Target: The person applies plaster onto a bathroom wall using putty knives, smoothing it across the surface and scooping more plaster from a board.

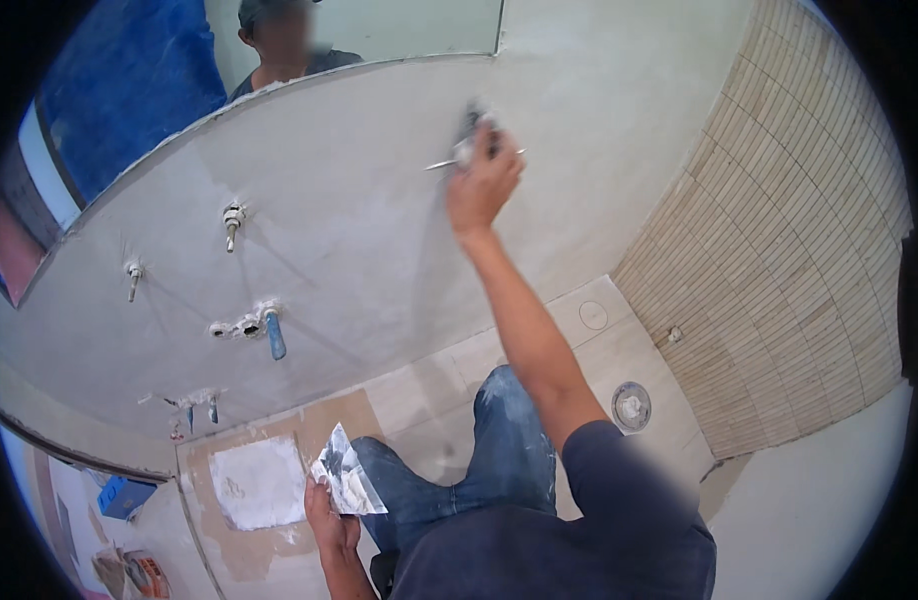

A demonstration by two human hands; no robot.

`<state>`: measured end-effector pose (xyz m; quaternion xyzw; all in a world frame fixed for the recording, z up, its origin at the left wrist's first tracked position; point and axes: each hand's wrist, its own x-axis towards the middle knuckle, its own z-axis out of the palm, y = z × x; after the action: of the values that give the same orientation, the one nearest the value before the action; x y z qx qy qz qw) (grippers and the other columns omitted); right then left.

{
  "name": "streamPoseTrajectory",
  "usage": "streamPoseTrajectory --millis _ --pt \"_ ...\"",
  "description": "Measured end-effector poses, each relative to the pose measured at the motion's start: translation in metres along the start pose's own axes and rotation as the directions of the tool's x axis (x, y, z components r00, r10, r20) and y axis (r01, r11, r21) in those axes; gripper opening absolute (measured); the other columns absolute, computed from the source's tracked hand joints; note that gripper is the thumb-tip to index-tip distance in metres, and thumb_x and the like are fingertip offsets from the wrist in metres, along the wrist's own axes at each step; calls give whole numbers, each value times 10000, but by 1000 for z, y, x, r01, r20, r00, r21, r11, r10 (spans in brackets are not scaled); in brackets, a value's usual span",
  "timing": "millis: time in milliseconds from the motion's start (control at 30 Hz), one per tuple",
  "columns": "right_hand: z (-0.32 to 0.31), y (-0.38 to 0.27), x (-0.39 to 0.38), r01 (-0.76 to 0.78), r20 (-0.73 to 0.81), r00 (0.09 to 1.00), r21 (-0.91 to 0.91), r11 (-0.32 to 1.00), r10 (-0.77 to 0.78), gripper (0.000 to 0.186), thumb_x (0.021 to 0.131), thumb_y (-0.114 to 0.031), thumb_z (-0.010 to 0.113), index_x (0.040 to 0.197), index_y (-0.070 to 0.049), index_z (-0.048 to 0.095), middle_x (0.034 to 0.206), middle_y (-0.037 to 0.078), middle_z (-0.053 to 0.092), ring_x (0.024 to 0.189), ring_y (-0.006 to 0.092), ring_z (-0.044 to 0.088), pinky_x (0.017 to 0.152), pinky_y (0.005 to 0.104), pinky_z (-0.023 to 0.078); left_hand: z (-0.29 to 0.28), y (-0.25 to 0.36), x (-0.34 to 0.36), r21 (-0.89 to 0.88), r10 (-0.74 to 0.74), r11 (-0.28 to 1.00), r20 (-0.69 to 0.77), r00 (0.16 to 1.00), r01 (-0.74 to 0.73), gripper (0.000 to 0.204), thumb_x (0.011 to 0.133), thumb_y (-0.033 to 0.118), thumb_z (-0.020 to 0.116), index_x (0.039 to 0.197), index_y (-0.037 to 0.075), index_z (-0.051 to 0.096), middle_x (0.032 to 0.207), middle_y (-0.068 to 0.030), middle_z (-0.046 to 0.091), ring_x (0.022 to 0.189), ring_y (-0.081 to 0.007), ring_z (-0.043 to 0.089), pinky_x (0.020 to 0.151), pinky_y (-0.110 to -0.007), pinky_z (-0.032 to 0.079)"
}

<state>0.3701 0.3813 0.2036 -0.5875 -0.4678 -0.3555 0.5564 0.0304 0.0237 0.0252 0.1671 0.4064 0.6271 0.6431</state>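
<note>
Head view: the right hand (pixel 484 195) is gripping a blurred tool (pixel 473 122) above the wall (pixel 369 170)'s bottom edge; the left hand (pixel 329 515) is holding a smeared, shiny plate (pixel 347 478).

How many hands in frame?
2. Left hand: low, left of the jeans, holding a metal plate. Right hand: up at the wall, holding a blurred tool. No hands show in the mirror.

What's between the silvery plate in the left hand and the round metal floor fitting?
In the head view, jeans-clad legs and the right forearm cross between the silvery plate and the round metal floor fitting.
</note>
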Motion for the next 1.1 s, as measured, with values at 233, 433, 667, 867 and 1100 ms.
streamPoseTrajectory --millis 233,433,667,867,1100 --pt "-69 13 -55 111 329 929 186 976 -168 543 885 -26 622 1422 -107 655 1311 150 615 1188 354 585 995 447 483 1 5 -3 -23 -10 1000 -19 1000 9 345 1062 161 478 1373 36 560 1236 -104 703 1067 -226 730 914 -384 617" --pt "-39 65 53 -413 162 909 208 887 385 421 1035 -157 594 1439 -40 609 1351 155 600 1218 379 572 1029 483 468 -8 3 -3 -15 -10 1000 -17 1000 9 345 1075 175 487 1384 38 560 1240 -102 705 1084 -228 726 922 -390 614" --pt "-15 -32 -4 -75 77 995 237 969 58 524 876 -34 650 1398 -77 639 1314 134 600 1221 390 545 1006 486 471 -3 1 -1 -27 -2 1000 11 1000 2 366 1063 160 490 1394 16 548 1275 -121 687 1135 -248 708 984 -397 587" --pt "-69 -55 -39 165 487 816 320 933 -311 568 785 49 654 1338 -75 686 1258 113 654 1161 366 586 967 446 504 7 4 1 11 -31 999 50 998 30 397 1063 175 476 1418 8 533 1290 -135 679 1163 -259 695 1011 -410 571" --pt "-59 87 57 -111 74 993 270 957 94 428 966 -41 617 1382 -124 675 1258 109 664 1120 361 606 969 463 507 -6 3 -9 -6 14 1000 -26 1000 -14 349 1073 193 484 1375 37 560 1224 -91 690 1098 -216 709 943 -387 594"
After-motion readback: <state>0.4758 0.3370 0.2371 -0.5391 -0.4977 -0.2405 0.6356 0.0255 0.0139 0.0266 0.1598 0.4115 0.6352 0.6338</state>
